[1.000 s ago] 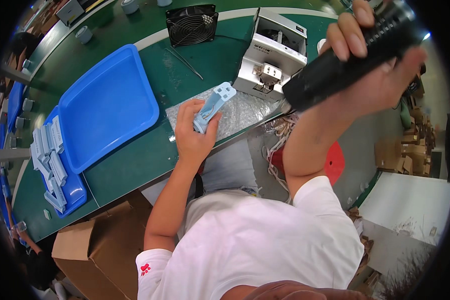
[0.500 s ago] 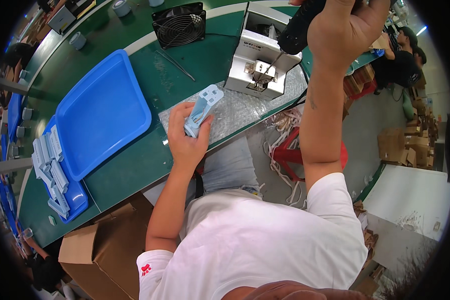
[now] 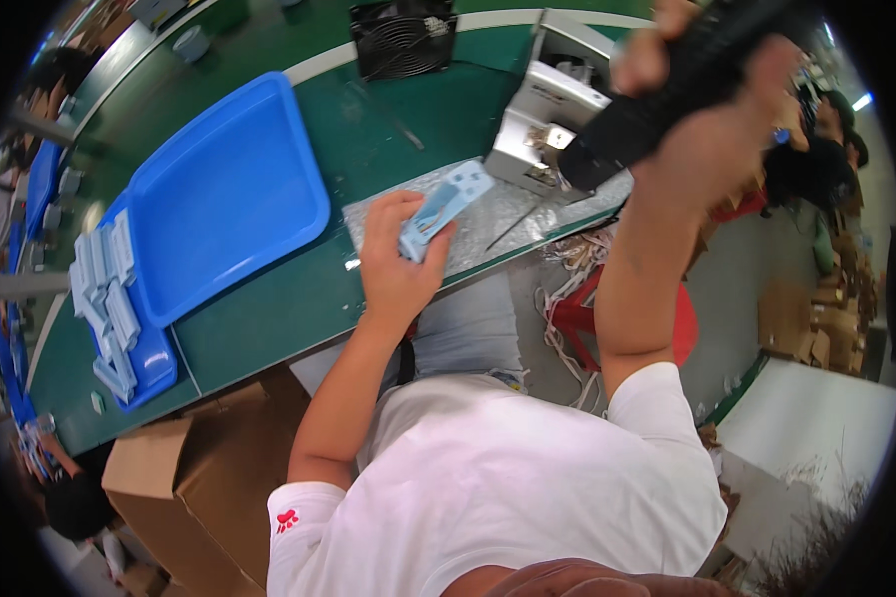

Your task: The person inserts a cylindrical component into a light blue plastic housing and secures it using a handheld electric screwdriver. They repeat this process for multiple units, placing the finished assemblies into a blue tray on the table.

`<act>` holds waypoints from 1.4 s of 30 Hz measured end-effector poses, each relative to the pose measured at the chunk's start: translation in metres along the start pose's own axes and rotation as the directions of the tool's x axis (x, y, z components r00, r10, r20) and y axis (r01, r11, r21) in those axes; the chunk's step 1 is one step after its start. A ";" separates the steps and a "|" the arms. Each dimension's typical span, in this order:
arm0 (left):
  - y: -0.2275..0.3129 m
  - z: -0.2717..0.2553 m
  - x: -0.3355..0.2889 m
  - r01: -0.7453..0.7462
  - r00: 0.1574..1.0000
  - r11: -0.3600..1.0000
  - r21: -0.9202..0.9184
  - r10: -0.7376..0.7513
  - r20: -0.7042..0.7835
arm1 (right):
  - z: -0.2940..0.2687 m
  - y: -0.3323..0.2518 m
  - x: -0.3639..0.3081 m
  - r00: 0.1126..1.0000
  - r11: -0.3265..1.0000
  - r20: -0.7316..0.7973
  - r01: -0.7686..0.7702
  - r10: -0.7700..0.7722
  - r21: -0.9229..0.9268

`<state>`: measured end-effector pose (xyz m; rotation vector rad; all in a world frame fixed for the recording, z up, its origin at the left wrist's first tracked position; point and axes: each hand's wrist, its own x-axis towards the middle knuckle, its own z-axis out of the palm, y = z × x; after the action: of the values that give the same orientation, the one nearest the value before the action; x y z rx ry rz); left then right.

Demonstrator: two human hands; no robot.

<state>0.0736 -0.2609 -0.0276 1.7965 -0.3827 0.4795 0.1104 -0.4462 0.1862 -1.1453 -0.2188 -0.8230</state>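
My left hand (image 3: 400, 267) is closed around a light-blue plastic housing (image 3: 446, 207). It holds the part tilted just above the bubble wrap, its square-holed end pointing up and right. A black electric screwdriver (image 3: 617, 144) is gripped in my right hand (image 3: 702, 154), which is blurred by motion. The screwdriver's long thin bit slants down and left, with its tip to the right of the housing and apart from it. Behind the bit stands a silver screw feeder (image 3: 521, 134), partly covered by the screwdriver.
Bubble wrap (image 3: 473, 257) lies along the bench edge. Left of it sit a blue tray (image 3: 231, 209) and a second blue tray (image 3: 159, 370) with several light-blue housings. Tweezers (image 3: 396, 121) and a black fan (image 3: 404, 42) are farther back. A red stool (image 3: 573, 323) stands below the bench.
The screwdriver has come away from the screw feeder's front, and its bit has swung down toward the housing. My left hand keeps its hold. The whole view has shifted slightly.
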 end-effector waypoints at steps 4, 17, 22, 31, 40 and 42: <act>0.001 -0.003 -0.003 0.026 0.999 0.999 0.027 -0.026 0.019 | 0.012 -0.005 -0.009 0.985 0.992 0.118 0.122 -0.124 0.020; -0.002 -0.003 -0.005 0.047 0.999 0.999 0.001 -0.047 0.017 | 0.026 0.023 -0.015 0.958 0.925 0.221 0.242 -0.180 -0.295; -0.002 -0.004 -0.004 0.041 0.999 0.999 0.016 -0.041 0.023 | 0.017 0.025 -0.009 0.950 0.957 0.274 0.209 -0.150 -0.201; -0.004 -0.004 -0.002 0.024 1.000 1.000 0.018 -0.024 0.019 | 0.004 0.033 -0.004 0.932 0.989 0.342 0.144 -0.123 -0.037; -0.003 -0.002 -0.007 -0.014 1.000 1.000 0.016 0.014 -0.018 | -0.004 0.029 -0.013 0.937 0.994 0.342 0.037 -0.070 0.103; -0.002 -0.002 -0.008 -0.035 0.999 0.999 0.025 0.035 -0.015 | 0.000 0.031 -0.022 0.965 0.997 0.252 0.076 -0.064 -0.034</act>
<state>0.0677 -0.2583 -0.0325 1.8119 -0.3993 0.5243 0.1159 -0.4309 0.1517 -1.2891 -0.4555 -0.7462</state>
